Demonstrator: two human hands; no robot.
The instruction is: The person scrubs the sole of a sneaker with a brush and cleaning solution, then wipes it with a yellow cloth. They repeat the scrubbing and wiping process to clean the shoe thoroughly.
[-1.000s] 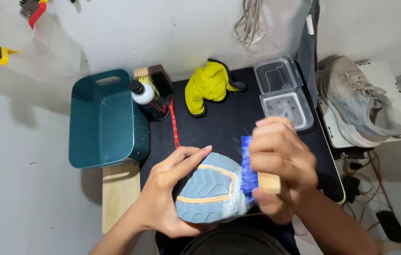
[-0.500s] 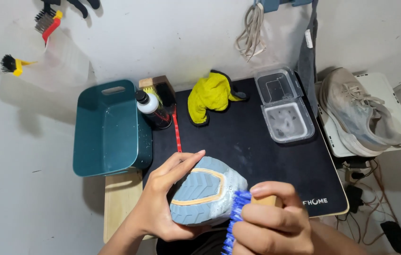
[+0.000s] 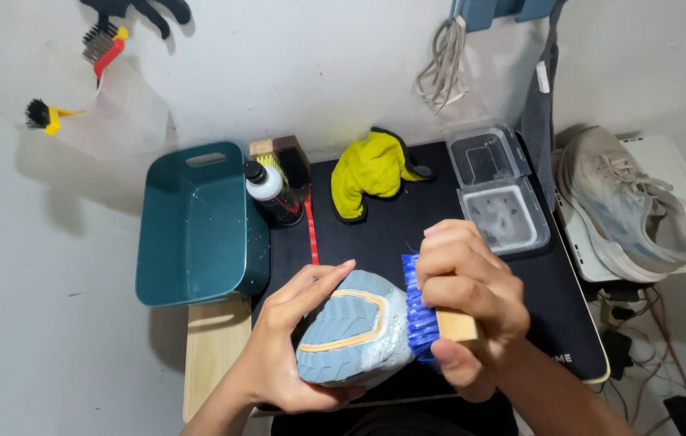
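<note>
Left hand [image 3: 282, 347] grips shoe [image 3: 351, 339] sole-up, fingers wrapped around its edge. Right hand [image 3: 468, 303] clamps wooden brush [image 3: 432, 323], blue bristles touching shoe's side, just left of right fingertips.

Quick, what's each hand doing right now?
Left hand: holding the shoe, sole up.
Right hand: closed around the blue-bristled brush.

Teal tub [image 3: 197, 222], yellow cloth [image 3: 369, 169], 2 clear containers [image 3: 496, 194], grey sneaker [image 3: 629, 206].

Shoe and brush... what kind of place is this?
Probably a small home shoe-cleaning corner: the right hand holds a blue-bristled brush against a shoe sole, near a teal basin and wall-hung brushes.
</note>
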